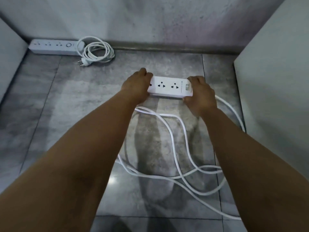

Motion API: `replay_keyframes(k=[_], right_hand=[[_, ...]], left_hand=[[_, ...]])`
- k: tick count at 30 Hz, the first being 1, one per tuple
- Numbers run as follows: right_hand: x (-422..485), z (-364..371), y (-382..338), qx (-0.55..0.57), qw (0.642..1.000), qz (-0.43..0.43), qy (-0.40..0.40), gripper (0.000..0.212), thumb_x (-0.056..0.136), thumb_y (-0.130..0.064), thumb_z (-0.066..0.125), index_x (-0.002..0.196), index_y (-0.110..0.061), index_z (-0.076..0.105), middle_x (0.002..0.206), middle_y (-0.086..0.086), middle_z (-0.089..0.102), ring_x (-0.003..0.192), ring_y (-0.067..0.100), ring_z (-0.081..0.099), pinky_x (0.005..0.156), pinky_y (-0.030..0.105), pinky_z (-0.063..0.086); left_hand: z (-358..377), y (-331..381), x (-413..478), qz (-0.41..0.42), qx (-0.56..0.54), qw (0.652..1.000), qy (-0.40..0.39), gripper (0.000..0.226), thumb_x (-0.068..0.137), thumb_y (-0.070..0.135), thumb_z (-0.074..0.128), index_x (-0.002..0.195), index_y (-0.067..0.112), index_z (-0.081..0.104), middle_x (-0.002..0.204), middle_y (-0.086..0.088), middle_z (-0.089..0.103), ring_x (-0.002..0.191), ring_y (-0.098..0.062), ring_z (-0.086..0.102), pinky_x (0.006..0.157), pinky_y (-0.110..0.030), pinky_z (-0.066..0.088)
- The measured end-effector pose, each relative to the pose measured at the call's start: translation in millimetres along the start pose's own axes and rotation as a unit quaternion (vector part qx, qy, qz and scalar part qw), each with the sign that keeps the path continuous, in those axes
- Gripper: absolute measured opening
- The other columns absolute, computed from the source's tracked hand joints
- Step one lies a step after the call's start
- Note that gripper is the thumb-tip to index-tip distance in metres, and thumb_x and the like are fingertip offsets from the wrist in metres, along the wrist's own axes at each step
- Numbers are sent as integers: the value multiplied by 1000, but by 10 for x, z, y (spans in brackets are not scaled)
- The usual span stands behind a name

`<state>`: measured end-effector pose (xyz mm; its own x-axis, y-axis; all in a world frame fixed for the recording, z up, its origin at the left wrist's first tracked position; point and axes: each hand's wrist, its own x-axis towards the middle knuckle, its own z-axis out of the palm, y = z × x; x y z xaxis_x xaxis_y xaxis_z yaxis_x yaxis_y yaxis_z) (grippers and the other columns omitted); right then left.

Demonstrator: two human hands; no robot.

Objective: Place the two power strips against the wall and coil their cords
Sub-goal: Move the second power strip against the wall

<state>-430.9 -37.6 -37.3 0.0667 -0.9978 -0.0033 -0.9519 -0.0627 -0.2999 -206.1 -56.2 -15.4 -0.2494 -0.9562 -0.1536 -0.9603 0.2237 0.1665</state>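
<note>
A white power strip is held over the middle of the grey tiled floor, short of the back wall. My left hand grips its left end and my right hand grips its right end by the switch. Its long white cord sprawls in loose tangled loops on the floor behind the strip, between my forearms and out to the right. A second white power strip lies along the back wall at far left, with its cord coiled beside it and the plug at the front.
The grey back wall meets the floor at a dark skirting strip. A pale panel stands on the right and another pale surface on the left, narrowing the floor between them.
</note>
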Motion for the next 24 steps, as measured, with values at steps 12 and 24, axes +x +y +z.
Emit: replay_keyframes(k=[12,24], right_hand=[[646,-607,-694,12,989,-67,135,53,75,-19,70,126,-13,56,130,14,53,101,40,60,81,42,49],[1140,67,-809,10,998,-49,45,52,80,-15,70,128,-12,51,128,12,51,105,34,57,75,33,41]], left_hand=[[-647,-586,188,30,-9,985,167,71,77,11,77,138,-2,43,134,-26,46,114,-46,50,93,-52,44],[-174,-1105,614,11,-10,994,106,73,87,16,67,149,3,30,148,-19,38,135,-37,36,109,-42,29]])
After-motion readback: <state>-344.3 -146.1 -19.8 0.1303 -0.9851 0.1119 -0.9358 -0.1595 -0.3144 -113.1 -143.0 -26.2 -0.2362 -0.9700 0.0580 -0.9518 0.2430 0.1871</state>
